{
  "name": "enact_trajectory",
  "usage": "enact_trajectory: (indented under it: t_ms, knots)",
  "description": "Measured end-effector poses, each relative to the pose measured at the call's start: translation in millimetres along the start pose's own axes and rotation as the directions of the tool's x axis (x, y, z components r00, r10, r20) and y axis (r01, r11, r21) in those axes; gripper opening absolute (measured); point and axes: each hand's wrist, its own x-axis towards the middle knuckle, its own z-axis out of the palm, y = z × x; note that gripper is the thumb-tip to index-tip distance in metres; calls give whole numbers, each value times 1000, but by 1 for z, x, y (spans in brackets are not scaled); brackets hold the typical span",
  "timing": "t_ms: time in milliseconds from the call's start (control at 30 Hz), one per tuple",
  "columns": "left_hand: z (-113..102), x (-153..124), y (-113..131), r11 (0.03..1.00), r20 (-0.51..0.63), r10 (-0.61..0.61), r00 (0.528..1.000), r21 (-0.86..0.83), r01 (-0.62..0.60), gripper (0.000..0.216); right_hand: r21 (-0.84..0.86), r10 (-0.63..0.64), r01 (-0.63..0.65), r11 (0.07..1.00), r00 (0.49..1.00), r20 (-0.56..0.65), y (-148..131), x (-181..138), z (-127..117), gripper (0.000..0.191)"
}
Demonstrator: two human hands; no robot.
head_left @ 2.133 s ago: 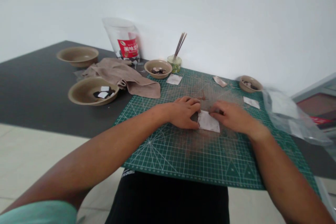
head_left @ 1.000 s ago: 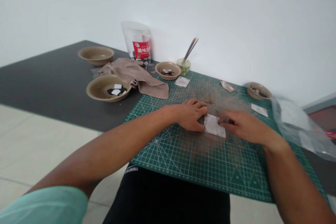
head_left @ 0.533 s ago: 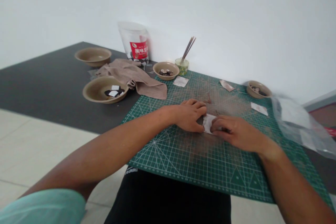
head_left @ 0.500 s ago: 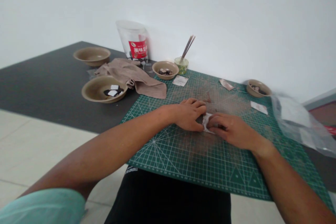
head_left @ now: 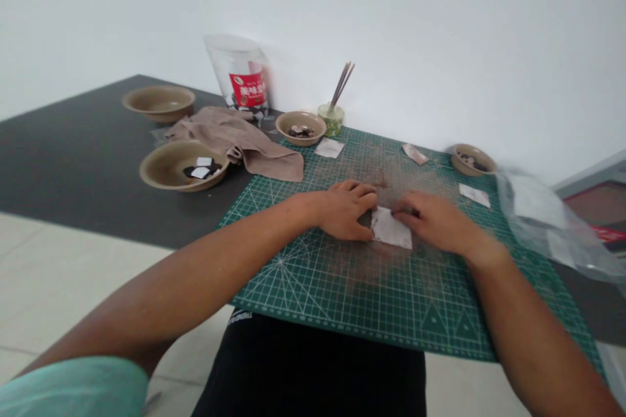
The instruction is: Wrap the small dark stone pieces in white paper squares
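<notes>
A smudged white paper square (head_left: 391,229) lies on the green cutting mat (head_left: 313,293), between my two hands. My left hand (head_left: 346,210) rests flat with its fingers apart, thumb and fingertips at the square's left edge. At the upper right edge, my right hand (head_left: 435,220) has its fingers drawn together in a pinch on the paper; the fingertips are partly blurred. Brown dust covers the mat around both hands. Similar pieces lie farther back: one white piece (head_left: 329,148), a brown-stained piece (head_left: 415,154) and another white piece (head_left: 474,195).
Brown bowls hold dark and white bits: a near-left bowl (head_left: 161,169), a middle bowl (head_left: 293,125) and a right bowl (head_left: 472,161). A brown cloth (head_left: 264,156), a clear tub (head_left: 235,65), a green cup of sticks (head_left: 331,120) and a plastic bag (head_left: 552,228) surround the mat.
The paper square was bunched under my right fingers and now lies spread out. My right hand has moved slightly up and right relative to it. My left hand stays at the left edge.
</notes>
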Motion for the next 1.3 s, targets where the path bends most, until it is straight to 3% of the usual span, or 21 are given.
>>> enact_trajectory:
  t_ms: [133,200,300,400,500,567,633,733,833,900,1000,1067,1167,1233,1300]
  knots:
    - [-1,-1,1,1000,8,4,1000,-2,-4,57,94,-126,112,989,980,156,-2,-7,-4,13]
    - [-1,-1,1,1000,5,17,1000,-3,-17,58,125,-177,162,979,977,115,-6,-5,-1,14]
    - [-1,0,1,1000,7,2,1000,-5,-2,58,32,-95,96,995,995,-15,-5,2,2,15]
    - [-1,0,1,1000,20,-15,1000,-13,15,57,28,-31,30,999,999,43,-1,3,0,14]
    - [0,1,0,1000,9,10,1000,-6,-10,59,144,-157,138,980,979,131,-5,0,2,11]
    - [0,1,0,1000,-2,24,1000,2,-24,60,123,-183,176,977,982,54,-8,1,5,14]
    - [1,1,0,1000,-3,18,1000,1,-18,59,30,-105,105,994,994,-23,-7,3,5,14]
    - [1,0,0,1000,2,-2,1000,-16,2,58,0,-24,24,1000,999,21,-5,3,1,11]
    - [0,0,0,1000,-1,14,1000,-14,-14,58,92,-142,131,987,982,123,-8,2,1,12]
    - [0,0,0,1000,0,27,1000,-3,-27,59,84,-156,151,985,986,53,-10,3,4,13]
    - [-1,0,1,1000,3,2,1000,1,-2,58,-18,-42,41,999,999,-32,-6,5,2,13]
    - [-2,0,2,1000,6,-15,1000,-3,15,57,-42,-5,5,999,1000,14,-3,2,-2,11]
    - [-2,-1,2,1000,16,3,1000,-3,-3,58,94,-146,132,987,976,164,-7,-2,-4,12]
    - [-1,0,1,1000,14,18,1000,-2,-18,59,107,-166,155,982,980,106,-10,0,-1,13]
    - [0,0,-1,1000,-1,15,1000,1,-15,59,28,-46,47,998,998,-36,-10,3,2,15]
